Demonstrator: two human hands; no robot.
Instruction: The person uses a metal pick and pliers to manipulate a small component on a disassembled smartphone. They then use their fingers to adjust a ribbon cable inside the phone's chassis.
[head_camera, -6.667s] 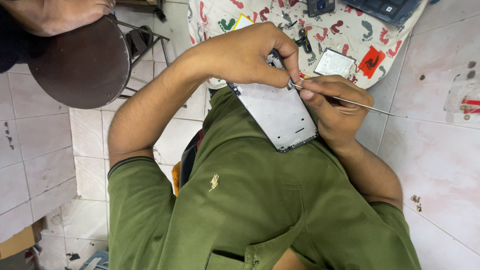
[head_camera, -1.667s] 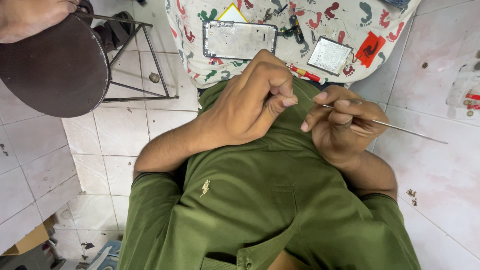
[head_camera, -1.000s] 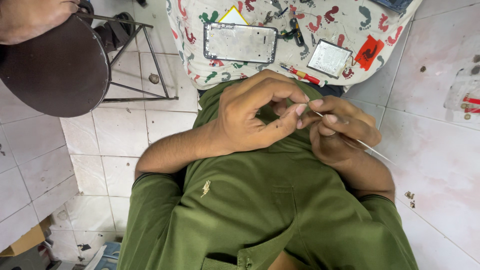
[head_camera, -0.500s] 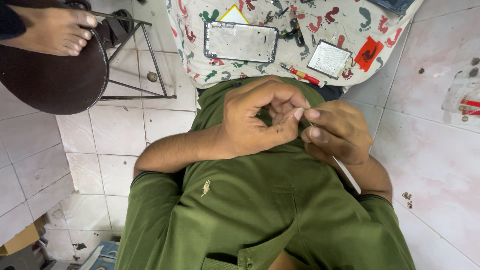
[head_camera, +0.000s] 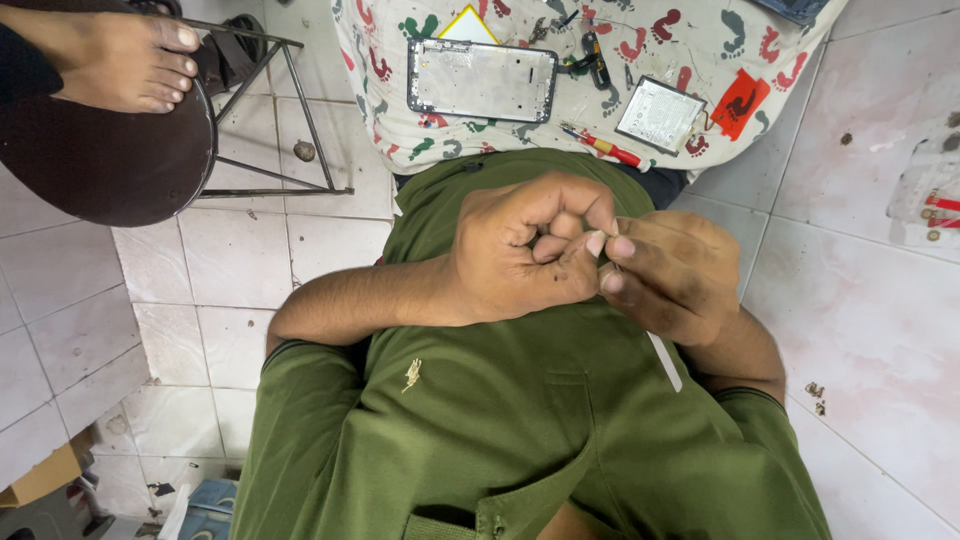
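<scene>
My left hand (head_camera: 525, 255) and my right hand (head_camera: 672, 272) meet fingertip to fingertip above my green shirt (head_camera: 520, 430). The right hand is closed around thin metal tweezers (head_camera: 664, 361), whose back end sticks out below the palm toward my body. The left hand's fingers are curled, with thumb and forefinger pinched at the tweezers' hidden tip. I cannot tell whether anything small sits between them. A silver phone frame (head_camera: 481, 80) lies ahead on a patterned cloth (head_camera: 700, 40), apart from both hands.
On the cloth also lie a small silver square part (head_camera: 658, 113), a red-handled screwdriver (head_camera: 603, 146) and dark small tools (head_camera: 590, 55). Another person's bare foot (head_camera: 125, 62) rests on a dark round stool (head_camera: 100, 160) at the upper left. White tiled floor (head_camera: 860, 300) surrounds me.
The phone frame went from my hands to the cloth. My hands have closed together, the tweezers now pointing back toward my body. The other person's foot moved further onto the stool.
</scene>
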